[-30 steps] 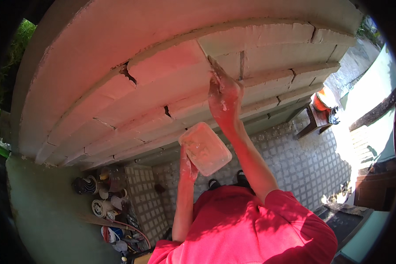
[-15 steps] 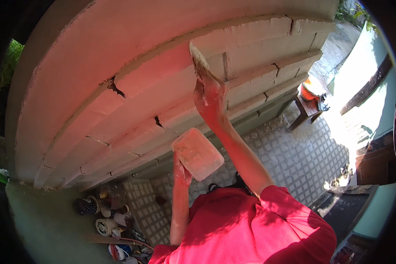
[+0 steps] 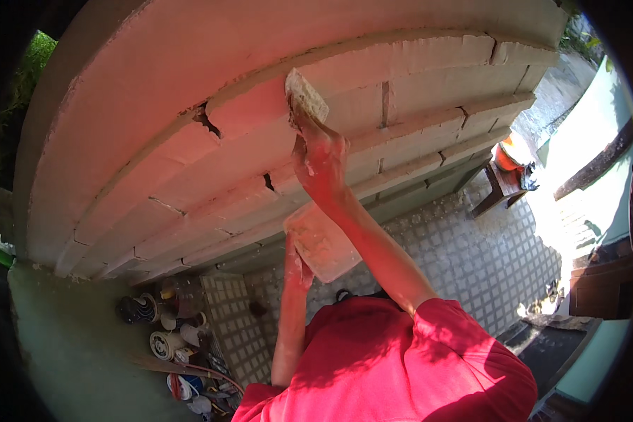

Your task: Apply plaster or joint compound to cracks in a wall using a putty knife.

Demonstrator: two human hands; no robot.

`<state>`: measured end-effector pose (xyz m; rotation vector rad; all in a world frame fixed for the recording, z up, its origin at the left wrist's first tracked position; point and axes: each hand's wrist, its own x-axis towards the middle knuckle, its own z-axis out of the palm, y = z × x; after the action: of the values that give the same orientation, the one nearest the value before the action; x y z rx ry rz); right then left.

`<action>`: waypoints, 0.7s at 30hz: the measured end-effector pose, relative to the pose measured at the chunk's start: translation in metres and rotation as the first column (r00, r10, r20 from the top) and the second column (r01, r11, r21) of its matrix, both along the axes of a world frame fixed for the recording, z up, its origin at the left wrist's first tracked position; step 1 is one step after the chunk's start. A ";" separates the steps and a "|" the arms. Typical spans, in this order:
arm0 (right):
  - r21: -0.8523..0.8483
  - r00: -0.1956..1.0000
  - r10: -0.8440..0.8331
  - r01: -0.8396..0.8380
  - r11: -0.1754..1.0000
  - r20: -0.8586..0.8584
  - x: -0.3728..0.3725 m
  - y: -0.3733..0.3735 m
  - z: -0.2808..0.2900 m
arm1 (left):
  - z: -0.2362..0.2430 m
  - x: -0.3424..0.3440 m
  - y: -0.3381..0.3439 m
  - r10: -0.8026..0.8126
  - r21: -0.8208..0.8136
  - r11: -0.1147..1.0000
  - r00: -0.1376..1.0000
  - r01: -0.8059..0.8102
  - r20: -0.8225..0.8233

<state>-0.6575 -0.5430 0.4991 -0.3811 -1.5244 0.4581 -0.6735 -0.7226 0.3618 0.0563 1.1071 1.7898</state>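
Observation:
My right hand (image 3: 321, 160) grips a putty knife (image 3: 308, 98) whose blade is smeared with pale putty. The blade lies at the raised stepped band of the wall (image 3: 260, 98), to the right of a dark jagged gap (image 3: 207, 121); whether its edge touches is hard to tell. Lower down, my left hand (image 3: 301, 264) holds a shallow translucent plastic tub (image 3: 330, 250) by its left side. Putty clings inside the tub, and my right forearm passes in front of its right part. White smears mark both hands.
Another dark gap (image 3: 269, 181) breaks a lower band. Paint cans and a coiled hose (image 3: 165, 344) crowd the lower left. A small wooden table (image 3: 498, 188) bearing an orange bowl (image 3: 510, 155) stands right, on the patterned tile floor (image 3: 457, 239).
My right hand has moved left along the wall with the putty knife, and the blade has turned to show its broad face. The tub is now partly covered by my forearm. The view has shifted slightly.

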 end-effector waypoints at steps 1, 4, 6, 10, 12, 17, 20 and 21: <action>-0.034 0.997 0.040 -0.038 0.999 0.069 -0.002 -0.012 0.000 | 0.002 -0.001 -0.001 0.004 -0.001 1.000 1.000 -0.004 0.000; -0.096 0.995 0.100 -0.097 0.991 0.027 0.010 -0.010 0.007 | 0.007 -0.005 -0.003 0.021 0.008 1.000 1.000 -0.021 0.023; -0.201 0.996 0.074 -0.082 0.976 -0.047 0.031 -0.002 0.026 | 0.001 -0.008 -0.010 0.060 -0.022 0.998 0.998 -0.060 0.002; -0.094 0.979 -0.191 0.197 0.976 0.069 0.031 0.031 0.019 | 0.007 -0.008 -0.008 0.029 0.004 1.000 0.999 -0.029 0.025; -0.045 0.988 -0.137 0.140 0.989 0.076 0.011 0.019 0.002 | 0.014 -0.008 -0.005 0.033 -0.025 0.999 0.999 -0.032 0.005; -0.124 0.984 0.165 -0.155 0.980 0.075 0.012 -0.025 0.009 | 0.017 -0.026 0.003 0.001 0.065 0.998 1.000 0.000 -0.027; -0.346 0.940 0.279 -0.200 0.917 0.197 0.052 -0.024 0.020 | 0.026 -0.028 0.004 -0.002 0.059 0.998 0.998 0.006 -0.062; -0.467 0.915 0.354 -0.231 0.853 0.193 0.060 -0.024 0.017 | 0.025 -0.031 0.005 0.005 0.056 0.998 0.997 -0.001 -0.072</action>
<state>-0.5973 -0.5670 0.5160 -0.5789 -1.7555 1.0397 -0.7042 -0.7178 0.3865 0.1542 1.1086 1.8342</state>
